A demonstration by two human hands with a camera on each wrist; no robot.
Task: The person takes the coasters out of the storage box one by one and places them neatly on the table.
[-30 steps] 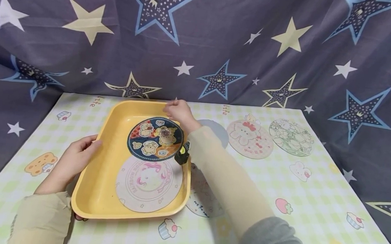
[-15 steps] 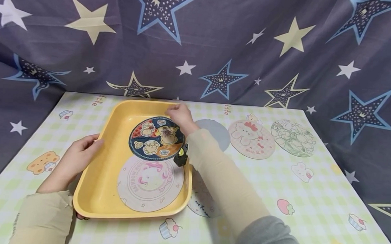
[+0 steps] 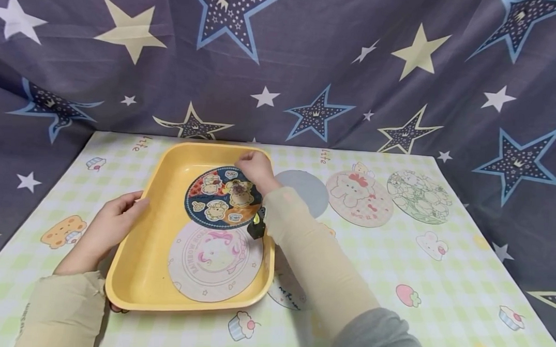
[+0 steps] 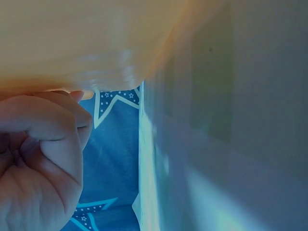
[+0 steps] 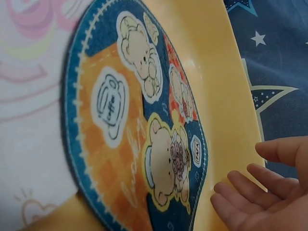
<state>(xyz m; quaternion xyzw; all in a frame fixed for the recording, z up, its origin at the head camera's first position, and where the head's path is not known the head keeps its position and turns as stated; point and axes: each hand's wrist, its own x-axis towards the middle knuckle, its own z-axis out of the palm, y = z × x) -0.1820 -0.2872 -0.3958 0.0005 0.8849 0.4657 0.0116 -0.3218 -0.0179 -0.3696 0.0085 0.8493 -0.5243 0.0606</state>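
A yellow tray (image 3: 156,230) stands on the table, with two round mats in it. The dark blue mat (image 3: 211,217), printed with bears, lies towards the back and overlaps the edge of a pale pink-printed mat (image 3: 194,278). My left hand (image 3: 112,228) grips the tray's left rim, thumb over the edge; in the left wrist view its fingers curl against the outer wall. Over the tray's back right part, my right hand (image 3: 257,170) hovers beside the blue mat. The right wrist view shows that hand (image 5: 269,187) with loosely bent fingers, thumb apart, holding nothing.
Right of the tray lie a plain grey-blue round mat (image 3: 305,190), a pink bunny mat (image 3: 358,200) and a green-line mat (image 3: 419,198). Another mat (image 3: 287,290) is partly hidden under my right forearm. A starry curtain (image 3: 311,56) hangs behind the table.
My right hand has moved slightly nearer me, from the tray's back right rim to beside the blue mat. The left hand keeps its grip. The mats stay in place.
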